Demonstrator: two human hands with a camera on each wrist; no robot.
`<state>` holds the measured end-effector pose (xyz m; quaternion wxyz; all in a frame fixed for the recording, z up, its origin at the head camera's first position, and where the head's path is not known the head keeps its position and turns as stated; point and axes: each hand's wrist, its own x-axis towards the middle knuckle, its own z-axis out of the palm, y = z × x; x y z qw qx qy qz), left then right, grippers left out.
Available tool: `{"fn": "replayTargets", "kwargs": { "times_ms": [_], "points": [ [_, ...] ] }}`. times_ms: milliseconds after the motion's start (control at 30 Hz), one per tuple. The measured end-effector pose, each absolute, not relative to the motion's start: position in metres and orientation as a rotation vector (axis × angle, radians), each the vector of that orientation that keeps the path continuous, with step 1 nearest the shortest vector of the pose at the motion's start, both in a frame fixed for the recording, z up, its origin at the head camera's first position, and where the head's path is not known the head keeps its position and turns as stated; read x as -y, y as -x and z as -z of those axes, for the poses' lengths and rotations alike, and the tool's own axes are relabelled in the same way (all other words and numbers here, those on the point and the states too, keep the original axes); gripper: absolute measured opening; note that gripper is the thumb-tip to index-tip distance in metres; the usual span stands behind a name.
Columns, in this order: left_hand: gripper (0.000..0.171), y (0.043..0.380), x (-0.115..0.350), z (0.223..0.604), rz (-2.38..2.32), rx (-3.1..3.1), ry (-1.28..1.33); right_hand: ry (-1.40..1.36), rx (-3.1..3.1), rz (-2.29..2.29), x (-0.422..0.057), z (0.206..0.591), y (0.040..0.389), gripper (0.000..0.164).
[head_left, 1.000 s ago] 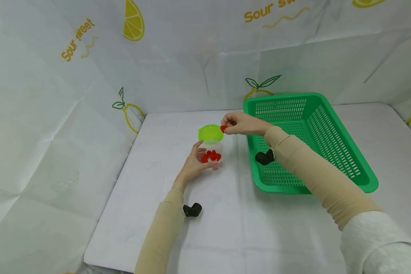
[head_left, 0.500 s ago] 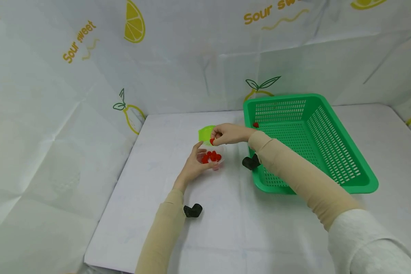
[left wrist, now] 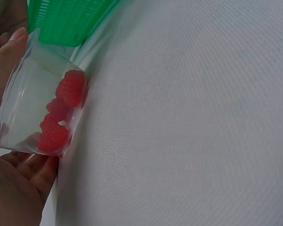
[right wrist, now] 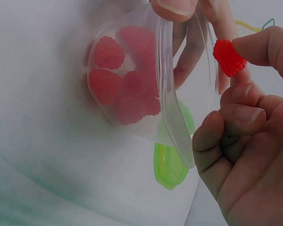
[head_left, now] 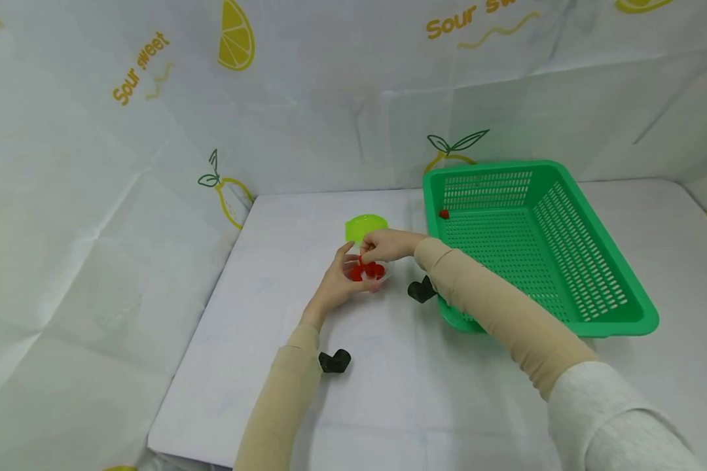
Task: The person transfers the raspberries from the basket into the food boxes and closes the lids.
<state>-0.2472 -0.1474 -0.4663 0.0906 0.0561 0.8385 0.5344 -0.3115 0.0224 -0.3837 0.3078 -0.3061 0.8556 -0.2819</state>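
Note:
My left hand (head_left: 332, 286) holds a small clear plastic cup (left wrist: 30, 80), fingers and thumb on either side of it, on the white table. Several red raspberries (right wrist: 106, 84) lie at the bottom of the cup. Right at the cup's mouth is my right hand (head_left: 393, 244), pinching one raspberry (right wrist: 228, 57) between thumb and fingers. Behind the cup lies a lime-green lid (head_left: 365, 225), flat on the table.
A large green plastic basket (head_left: 601, 252) with slotted sides stands to the right, under my right forearm. One raspberry (head_left: 444, 214) sits in its back left corner. A printed white sheet (head_left: 306, 118) hangs behind the table (head_left: 224, 366).
With a raspberry pinched in it, my right hand has moved left and down from beside the basket to the cup. The raspberry in the basket has come into view. My left hand stays put.

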Motion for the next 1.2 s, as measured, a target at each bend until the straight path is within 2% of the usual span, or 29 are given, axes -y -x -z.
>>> {"fn": "replayTargets", "kwargs": {
  "times_ms": [633,1200],
  "points": [
    [0.107,0.2485,0.1486,0.4655,-1.563,-2.507,-0.184,0.799,-2.24,0.755,-0.0259,0.3866,0.3157,0.026],
    [0.105,0.247,0.1466,0.4667,-1.561,-2.5,-0.161,0.791,-2.215,0.752,-0.0283,0.3847,0.3126,0.024]
  ]
}}
